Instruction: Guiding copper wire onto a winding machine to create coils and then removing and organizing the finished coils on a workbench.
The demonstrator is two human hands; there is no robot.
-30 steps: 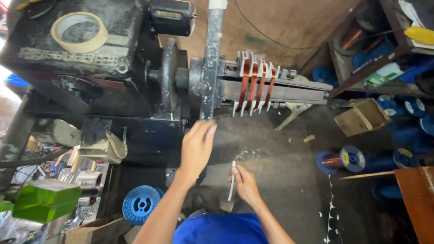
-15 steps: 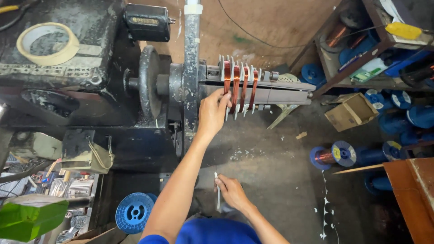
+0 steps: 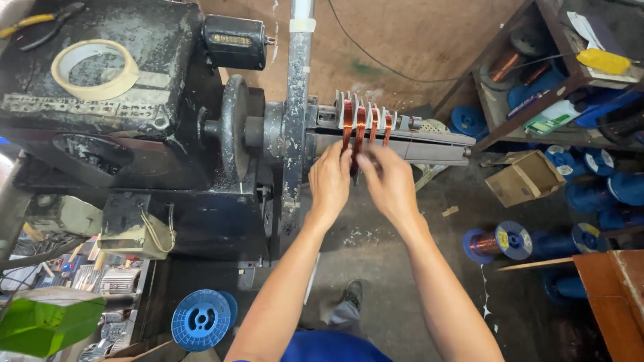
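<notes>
Right hand [image 3: 389, 179] risen from below to join left hand [image 3: 330, 181] | both at copper coils [image 3: 359, 127] on winding former [image 3: 396, 137] | fingers curled, pinching coil turns | handling underway

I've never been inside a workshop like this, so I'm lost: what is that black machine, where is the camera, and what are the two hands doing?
The picture comes from a camera worn on the person's head, looking down past their arms to the floor. The big black block is a winding machine: a shaft sticks out of its side and carries a grey former with slots. In those slots sit coils of copper wire, reddish and shiny. The left hand and the right hand both reach to the underside of those coils with the fingers bunched; what exactly they pinch is hidden. On top of the machine lie a roll of masking tape and pliers with yellow handles. Blue spools, some with copper wire, lie on the floor and shelves.
</notes>
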